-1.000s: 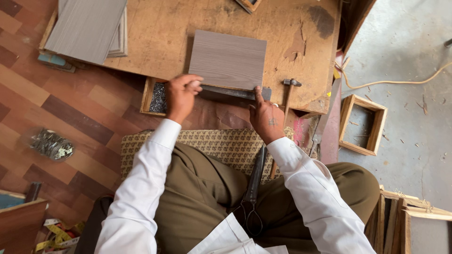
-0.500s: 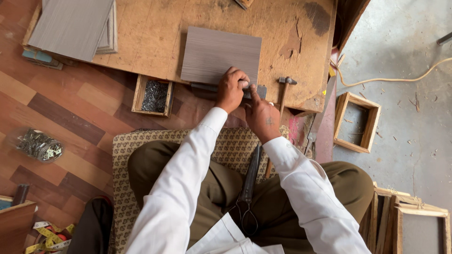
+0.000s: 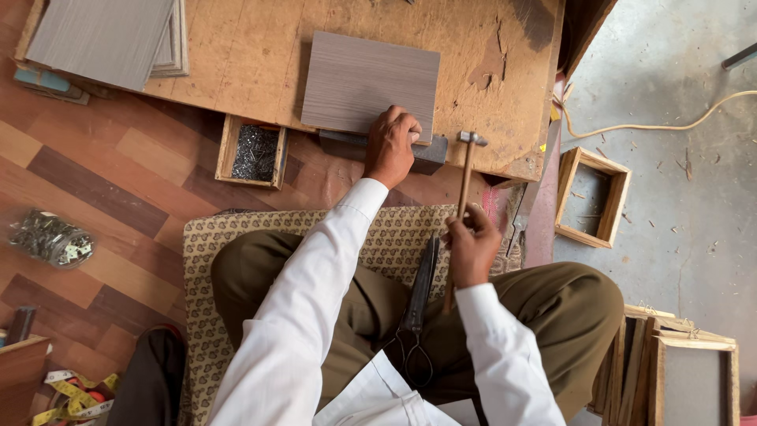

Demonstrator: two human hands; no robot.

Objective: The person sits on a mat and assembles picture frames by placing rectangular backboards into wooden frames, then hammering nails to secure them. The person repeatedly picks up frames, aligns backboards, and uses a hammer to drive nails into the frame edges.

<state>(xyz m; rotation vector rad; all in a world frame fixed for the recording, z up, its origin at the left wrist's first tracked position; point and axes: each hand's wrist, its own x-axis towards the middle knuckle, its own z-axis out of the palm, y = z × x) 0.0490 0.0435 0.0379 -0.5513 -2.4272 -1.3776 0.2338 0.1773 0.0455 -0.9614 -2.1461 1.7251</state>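
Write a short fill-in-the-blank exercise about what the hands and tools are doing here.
1. The right hand holds a ____ by its wooden handle.
2. The left hand presses on the near edge of the grey ____.
3. The small wooden box left of that hand is full of ____.
4. A pair of ____ lies on the person's lap.

Missing words: hammer; panel; nails; scissors

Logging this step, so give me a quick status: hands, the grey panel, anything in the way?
Left hand pressing near edge of grey panel. Right hand gripping hammer, head raised beside panel. Scissors on lap, tray of nails left of panel; neither obstructing.
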